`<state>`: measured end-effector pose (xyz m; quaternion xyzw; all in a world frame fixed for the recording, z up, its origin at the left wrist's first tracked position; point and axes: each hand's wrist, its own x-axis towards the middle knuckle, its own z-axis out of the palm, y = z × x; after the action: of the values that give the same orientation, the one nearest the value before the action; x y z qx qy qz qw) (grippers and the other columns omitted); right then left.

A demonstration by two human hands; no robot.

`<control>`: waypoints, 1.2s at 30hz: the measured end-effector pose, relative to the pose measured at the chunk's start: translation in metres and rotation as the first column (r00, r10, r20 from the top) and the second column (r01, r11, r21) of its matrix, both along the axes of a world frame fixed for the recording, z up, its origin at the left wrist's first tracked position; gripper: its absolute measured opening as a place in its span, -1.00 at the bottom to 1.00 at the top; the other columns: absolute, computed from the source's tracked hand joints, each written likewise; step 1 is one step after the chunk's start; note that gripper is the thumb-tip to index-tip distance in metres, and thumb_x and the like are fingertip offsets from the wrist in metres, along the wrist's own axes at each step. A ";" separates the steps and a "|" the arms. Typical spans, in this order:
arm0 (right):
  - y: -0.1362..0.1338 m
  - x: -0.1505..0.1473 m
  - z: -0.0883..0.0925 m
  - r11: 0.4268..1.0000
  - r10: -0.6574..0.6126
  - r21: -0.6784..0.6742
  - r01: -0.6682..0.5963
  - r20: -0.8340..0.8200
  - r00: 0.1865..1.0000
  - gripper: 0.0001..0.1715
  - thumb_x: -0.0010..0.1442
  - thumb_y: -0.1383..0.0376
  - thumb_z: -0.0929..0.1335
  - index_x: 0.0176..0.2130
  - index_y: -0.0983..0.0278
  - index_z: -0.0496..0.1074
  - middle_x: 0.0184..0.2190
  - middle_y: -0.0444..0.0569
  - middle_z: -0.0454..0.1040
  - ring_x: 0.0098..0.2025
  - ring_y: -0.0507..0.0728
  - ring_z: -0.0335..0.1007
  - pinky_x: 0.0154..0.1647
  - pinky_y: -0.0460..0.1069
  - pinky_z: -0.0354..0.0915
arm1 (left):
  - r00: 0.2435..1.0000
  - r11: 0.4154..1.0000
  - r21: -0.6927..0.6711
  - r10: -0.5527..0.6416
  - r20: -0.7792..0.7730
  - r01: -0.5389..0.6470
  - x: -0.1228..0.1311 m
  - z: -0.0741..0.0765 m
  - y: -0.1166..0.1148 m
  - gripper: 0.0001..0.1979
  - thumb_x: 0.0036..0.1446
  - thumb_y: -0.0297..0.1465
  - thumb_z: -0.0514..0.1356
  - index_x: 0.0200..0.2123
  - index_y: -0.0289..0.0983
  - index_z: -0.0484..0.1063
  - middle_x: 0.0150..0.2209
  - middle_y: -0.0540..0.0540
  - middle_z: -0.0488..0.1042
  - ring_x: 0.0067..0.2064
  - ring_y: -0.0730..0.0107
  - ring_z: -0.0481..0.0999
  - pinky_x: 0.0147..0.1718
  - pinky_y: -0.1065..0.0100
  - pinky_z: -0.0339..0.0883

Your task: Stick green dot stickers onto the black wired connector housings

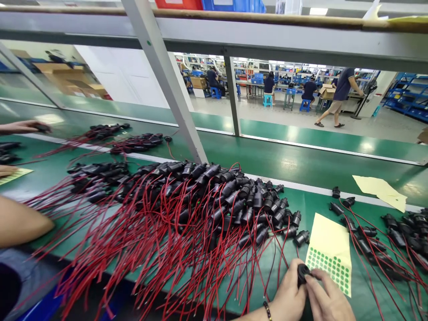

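Conveyor surface [301, 165], green and glossy, fills most of my view, and I place everything against the yellow sticker sheet [329, 243] lying on it. Left of the sheet sprawls the big heap of black sockets [187, 205], their red leads thickly tangled. Right of the sheet lies a smaller scatter of the same parts [384, 236]. Far left of the sheet, a co-worker's forearm [20, 223] rests at the surface's near edge.

Just below the sheet's lower left corner my two hands meet. The left hand [289, 296] curls fingers and thumb round one black socket [302, 273]. The right hand [329, 301] pinches the socket's front from the other side, its fingers overlapping the sheet's corner. The socket sits between both hands, close against the sheet's edge; whether it touches, I cannot tell.

I judge it light, rigid moulded plastic, smooth but easy enough to grip. Its thin leads look floppy and likely to snag on neighbours, so the body is the place to hold, not the wires.
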<state>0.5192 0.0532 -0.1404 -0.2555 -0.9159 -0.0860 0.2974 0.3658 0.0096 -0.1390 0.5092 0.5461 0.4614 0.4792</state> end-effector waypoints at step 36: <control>0.216 0.005 0.038 0.575 -0.686 -0.291 0.765 0.339 0.644 -0.63 0.29 0.21 0.36 0.04 0.30 0.37 -0.01 0.01 0.44 0.01 0.19 0.40 0.04 0.22 0.33 | 0.720 0.958 0.286 0.177 -0.671 0.031 -0.040 0.094 0.091 -0.63 0.09 -0.45 0.17 0.01 -0.27 0.44 0.13 -0.23 0.38 0.25 0.02 0.21 0.31 -0.10 -0.12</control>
<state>0.5241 0.2692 -0.1024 -0.6560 -0.7491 -0.0308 0.0869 0.3256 0.1006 -0.0445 0.6836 0.6348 0.3290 0.1466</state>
